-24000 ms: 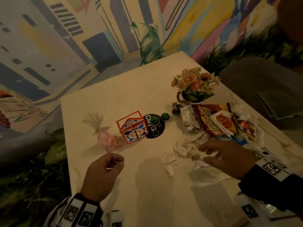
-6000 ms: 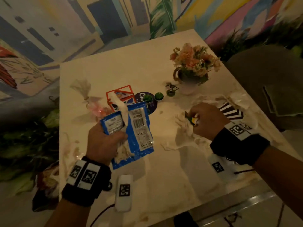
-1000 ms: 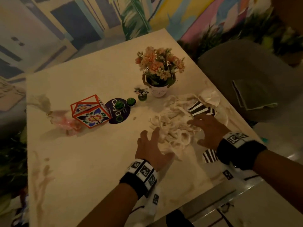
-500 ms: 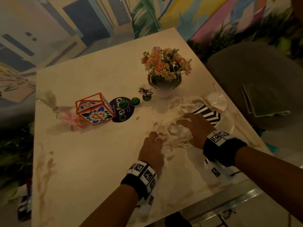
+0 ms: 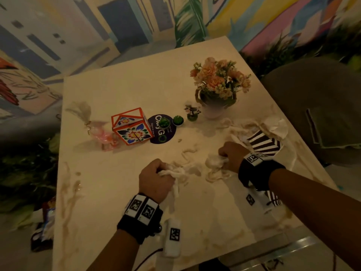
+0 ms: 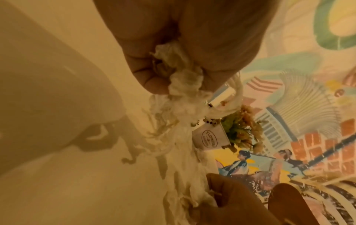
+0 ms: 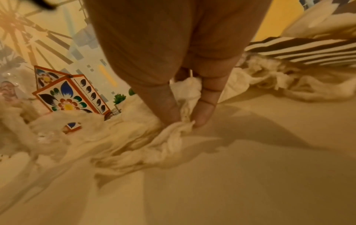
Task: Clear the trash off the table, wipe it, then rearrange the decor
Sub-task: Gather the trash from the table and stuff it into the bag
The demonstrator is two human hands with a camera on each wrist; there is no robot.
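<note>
Crumpled white tissue scraps [image 5: 192, 168] lie across the near right of the cream table [image 5: 127, 90]. My left hand [image 5: 156, 178] grips a wad of them; the left wrist view shows the fingers of that left hand [image 6: 173, 73] curled round the tissue [image 6: 181, 85]. My right hand [image 5: 229, 156] grips another clump of tissue [image 5: 214, 163], and in the right wrist view the right hand [image 7: 185, 118] pinches it between thumb and fingers. A black-and-white striped wrapper [image 5: 263, 143] lies just beyond the right hand, with more tissue [image 5: 273, 126] behind it.
Decor stands in a row behind: flower pot [image 5: 216, 106], small green plants [image 5: 177, 120], a dark round coaster [image 5: 162, 130], an orange floral box [image 5: 130, 128], a pink favour bag [image 5: 101, 133]. Brown smears [image 5: 66, 192] streak the table's left side. A chair [image 5: 322, 114] sits at the right.
Both hands have closed on the tissue and drawn it toward me; a second ago they lay flat on the pile. The snack packets seen earlier are gone from the table.
</note>
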